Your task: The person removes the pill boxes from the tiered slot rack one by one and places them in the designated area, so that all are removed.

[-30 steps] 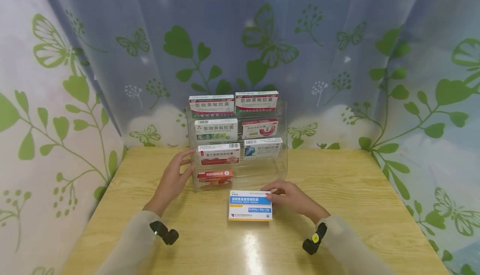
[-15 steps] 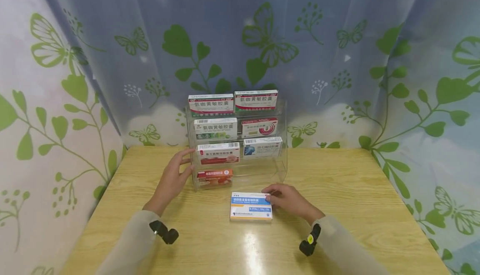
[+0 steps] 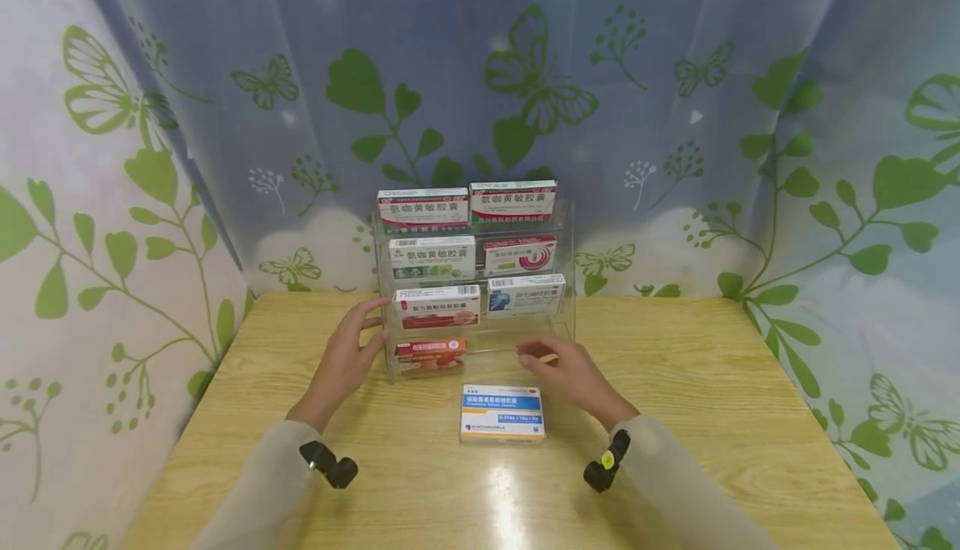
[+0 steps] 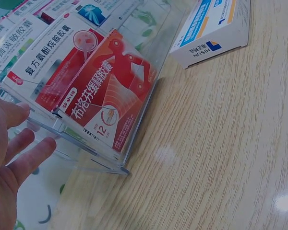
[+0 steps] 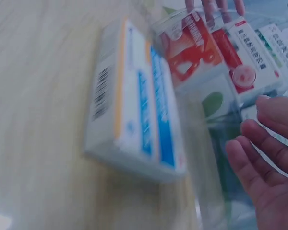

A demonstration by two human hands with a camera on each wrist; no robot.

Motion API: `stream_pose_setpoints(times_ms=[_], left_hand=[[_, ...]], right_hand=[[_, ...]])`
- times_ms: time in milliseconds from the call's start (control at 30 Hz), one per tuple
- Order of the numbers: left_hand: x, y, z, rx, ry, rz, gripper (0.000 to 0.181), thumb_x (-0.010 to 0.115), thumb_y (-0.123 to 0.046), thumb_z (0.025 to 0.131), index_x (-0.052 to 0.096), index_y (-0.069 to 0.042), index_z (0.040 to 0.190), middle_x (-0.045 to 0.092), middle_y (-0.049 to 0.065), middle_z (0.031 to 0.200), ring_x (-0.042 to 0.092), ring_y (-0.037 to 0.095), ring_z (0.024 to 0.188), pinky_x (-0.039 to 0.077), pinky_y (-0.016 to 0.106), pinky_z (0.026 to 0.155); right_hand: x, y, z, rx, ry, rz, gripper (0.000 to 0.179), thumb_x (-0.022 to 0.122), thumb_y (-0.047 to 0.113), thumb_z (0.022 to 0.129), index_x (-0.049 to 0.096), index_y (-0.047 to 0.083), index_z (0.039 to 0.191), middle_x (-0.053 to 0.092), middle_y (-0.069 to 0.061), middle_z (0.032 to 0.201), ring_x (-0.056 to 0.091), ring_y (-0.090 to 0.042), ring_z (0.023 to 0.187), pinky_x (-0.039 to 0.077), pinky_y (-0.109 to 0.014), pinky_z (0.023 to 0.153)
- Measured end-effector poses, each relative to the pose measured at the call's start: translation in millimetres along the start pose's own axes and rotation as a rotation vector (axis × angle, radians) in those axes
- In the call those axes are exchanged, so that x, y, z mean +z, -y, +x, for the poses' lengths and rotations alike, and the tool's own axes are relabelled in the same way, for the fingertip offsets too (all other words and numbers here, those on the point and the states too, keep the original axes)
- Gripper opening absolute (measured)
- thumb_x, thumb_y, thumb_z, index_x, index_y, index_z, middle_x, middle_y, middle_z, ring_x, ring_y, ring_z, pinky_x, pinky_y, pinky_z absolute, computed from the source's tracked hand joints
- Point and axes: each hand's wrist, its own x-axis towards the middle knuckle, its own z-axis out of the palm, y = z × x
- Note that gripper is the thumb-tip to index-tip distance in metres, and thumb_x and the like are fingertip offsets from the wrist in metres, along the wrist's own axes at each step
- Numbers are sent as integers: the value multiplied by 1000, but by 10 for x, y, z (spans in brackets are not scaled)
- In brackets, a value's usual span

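A white, blue and orange medicine box (image 3: 502, 413) lies flat on the table before a clear tiered display rack (image 3: 517, 340). Above and behind that box hovers my right hand (image 3: 573, 371), with nothing in its fingers, overlapping the rack's lowest right slot. The right wrist view shows this hand's loosely bent fingers (image 5: 249, 153) apart from the box. At the rack's left side, my left hand (image 3: 342, 362) touches the clear side panel with fairly straight fingers. Near it, a red-orange medicine box (image 4: 110, 91) stands in the lowest left slot.
Several medicine boxes fill the upper tiers, among them a white-and-red box (image 3: 437, 308) and a white-and-blue box (image 3: 526, 296). The wooden table (image 3: 675, 417) meets a leaf-and-butterfly patterned curtain (image 3: 637, 158) behind the rack.
My right hand has let go of the blue-and-white medicine box and moved up towards the rack. The box lies where it was set, and my left hand has stayed at the rack.
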Motion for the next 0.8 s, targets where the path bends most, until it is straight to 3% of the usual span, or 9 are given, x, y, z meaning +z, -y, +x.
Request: stream_pose_setpoints(times_ms=[267,400,600,800], left_hand=[[4,11,0,11,-3,3,56,61,-4,111,44,-16,163,41,18,171,58,46,143,61,61,106],[0,4,4,15,-6,0,56,62,-5,111,45,-17,162,42,18,170,59,45,143,61,61,106],[-13,-14,-8,18,-5,8,55,62,-5,111,45,-17,162,42,19,170,58,46,143,61,61,106],[-7,-20,-5,5,-2,4,55,62,-5,111,45,-17,162,41,18,170,58,45,144,61,60,106]], right_hand=[[193,304,294,-76,0,60,33,73,12,106,70,-2,136,73,-21,135,71,-36,125,63,-48,107],[298,406,381,-109,21,67,33,73,8,105,70,-2,136,72,-21,137,71,-37,125,62,-48,108],[457,472,456,-123,54,-13,37,74,16,106,70,7,142,68,-13,143,70,-31,126,62,-45,109],[580,513,485,-145,76,-97,37,75,10,104,69,9,141,67,-12,144,69,-29,123,64,-40,102]])
